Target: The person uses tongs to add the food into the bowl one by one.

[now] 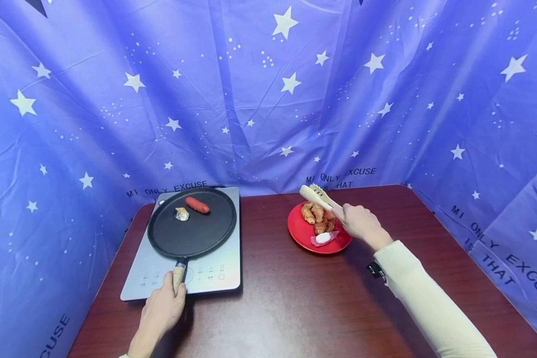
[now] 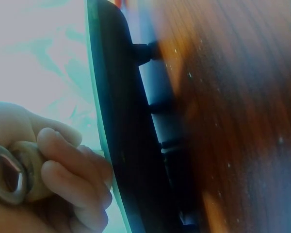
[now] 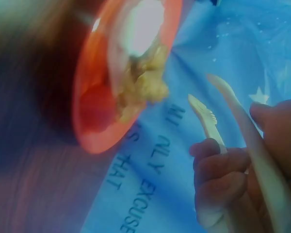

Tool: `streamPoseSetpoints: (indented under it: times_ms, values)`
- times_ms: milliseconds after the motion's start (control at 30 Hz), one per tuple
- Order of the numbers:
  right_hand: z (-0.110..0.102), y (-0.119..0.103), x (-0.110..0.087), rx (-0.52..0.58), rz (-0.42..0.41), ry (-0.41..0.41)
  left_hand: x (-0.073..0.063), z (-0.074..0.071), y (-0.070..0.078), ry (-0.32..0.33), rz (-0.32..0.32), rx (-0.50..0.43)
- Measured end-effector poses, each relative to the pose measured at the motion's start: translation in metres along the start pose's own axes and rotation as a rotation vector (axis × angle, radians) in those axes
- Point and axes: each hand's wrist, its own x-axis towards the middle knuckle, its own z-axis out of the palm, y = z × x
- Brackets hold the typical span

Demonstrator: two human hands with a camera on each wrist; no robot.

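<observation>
My left hand (image 1: 161,304) grips the wooden-looking handle (image 1: 178,273) of a round black frying pan (image 1: 192,236). In the left wrist view, the fingers (image 2: 68,179) curl round the handle's ringed end. A scored red sausage (image 1: 197,205) and a small silver-and-tan piece (image 1: 181,214) lie in the pan. With my right hand (image 1: 361,223) I hold pale tongs (image 1: 324,200) above a red plate (image 1: 301,233). Their tips are apart with nothing between them in the right wrist view. Browned chicken pieces (image 1: 318,214) and a white item in a pink wrapper (image 1: 323,238) sit on the plate.
Under the pan is a silver induction cooktop (image 1: 225,258) with touch controls, on a dark red-brown wooden table (image 1: 295,298). Blue curtains (image 1: 250,99) with white stars hang behind the table and at both sides.
</observation>
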Motion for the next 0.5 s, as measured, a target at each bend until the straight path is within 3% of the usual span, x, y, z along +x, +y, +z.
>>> streamPoseSetpoints:
  times_ms: [200,500]
  values:
    - [0.001,0.016,-0.009,-0.006,0.001,-0.006,-0.001,0.000,0.000,-0.001,-0.006,0.001]
    - [-0.004,0.022,-0.020,-0.052,0.029,-0.083,-0.003,-0.002,0.001,0.016,0.027,-0.016]
